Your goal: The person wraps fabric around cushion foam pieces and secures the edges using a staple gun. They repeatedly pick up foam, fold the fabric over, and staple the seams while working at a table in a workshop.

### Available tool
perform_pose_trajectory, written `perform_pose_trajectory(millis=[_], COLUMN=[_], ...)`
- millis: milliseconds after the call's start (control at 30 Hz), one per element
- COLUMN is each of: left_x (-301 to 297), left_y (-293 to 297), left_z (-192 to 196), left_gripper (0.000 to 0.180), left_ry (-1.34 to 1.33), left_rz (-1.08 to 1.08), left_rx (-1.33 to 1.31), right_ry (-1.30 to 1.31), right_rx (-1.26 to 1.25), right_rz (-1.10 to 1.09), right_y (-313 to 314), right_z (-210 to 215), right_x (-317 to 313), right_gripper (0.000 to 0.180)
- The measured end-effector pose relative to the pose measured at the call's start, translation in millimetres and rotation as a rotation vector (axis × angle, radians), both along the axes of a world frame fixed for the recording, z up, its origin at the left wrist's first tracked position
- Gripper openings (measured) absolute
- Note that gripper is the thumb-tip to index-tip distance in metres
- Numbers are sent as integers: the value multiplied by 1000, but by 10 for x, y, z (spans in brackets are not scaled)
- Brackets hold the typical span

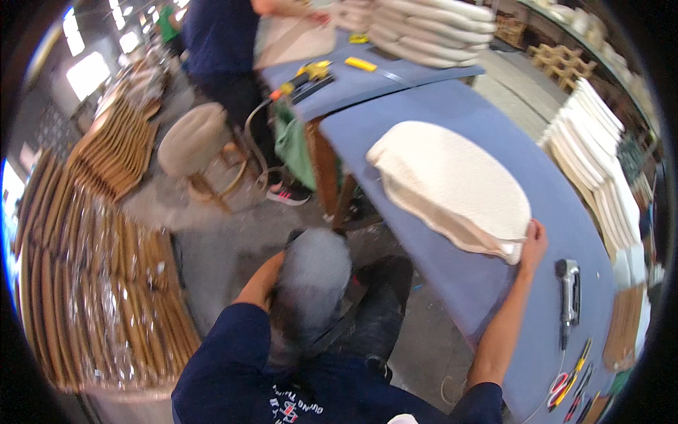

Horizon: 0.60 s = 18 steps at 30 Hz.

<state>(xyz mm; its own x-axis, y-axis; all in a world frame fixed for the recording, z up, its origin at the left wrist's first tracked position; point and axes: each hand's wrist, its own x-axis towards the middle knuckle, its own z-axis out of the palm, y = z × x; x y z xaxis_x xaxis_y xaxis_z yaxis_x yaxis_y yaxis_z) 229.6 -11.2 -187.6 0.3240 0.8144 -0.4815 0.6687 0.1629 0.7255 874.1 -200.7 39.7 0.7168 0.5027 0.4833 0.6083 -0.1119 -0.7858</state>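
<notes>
Right hand (535,246) grasps the right-hand end of the cream pad (455,184), fingers closed at its edge. Pad lies right of centre in the frame, slanting from upper left to lower right on the near blue table (565,219); its lower side shows a loose, wavy edge.

Left hand hidden behind a blurred grey pad (314,279), lower centre; cannot tell whether it grips. Left forearm (261,281) runs up to that pad from the lower edge.

Lower right, on the near table: a staple gun (569,297), then red-handled scissors (560,390) beside a yellow cutter (580,366).

Upper centre, far table (328,97): yellow-and-black tool (309,76), stack of cream cushions (431,35). Co-worker (222,42) in dark clothes stands at its left side, one hand (319,15) over a pale piece (293,41).

Left of frame: beige stool (192,139); wrapped brown stack (106,283), lower left. White stack (590,166) at right.
</notes>
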Motion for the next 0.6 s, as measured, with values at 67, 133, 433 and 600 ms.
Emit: perform_pose_trajectory(millis=[67,133,433,600], left_x=[-81,-200,-135,57], left_y=[-169,-317,-412,-336], left_z=[-17,-30,-134,-162], left_gripper=[42,43,43,43], left_ry=[21,34,30,34], left_rz=[-45,-44,-57,-91], left_rx=[-56,-97,-171,-193], right_ry=[2,3,66,129], right_rx=[-49,-25,15,15], right_rz=[-28,13,36,81], right_y=[-143,-182,-157,-128], right_z=[-62,-132,-214,-150], right_x=[278,369,488,327], right_gripper=[30,31,31,31])
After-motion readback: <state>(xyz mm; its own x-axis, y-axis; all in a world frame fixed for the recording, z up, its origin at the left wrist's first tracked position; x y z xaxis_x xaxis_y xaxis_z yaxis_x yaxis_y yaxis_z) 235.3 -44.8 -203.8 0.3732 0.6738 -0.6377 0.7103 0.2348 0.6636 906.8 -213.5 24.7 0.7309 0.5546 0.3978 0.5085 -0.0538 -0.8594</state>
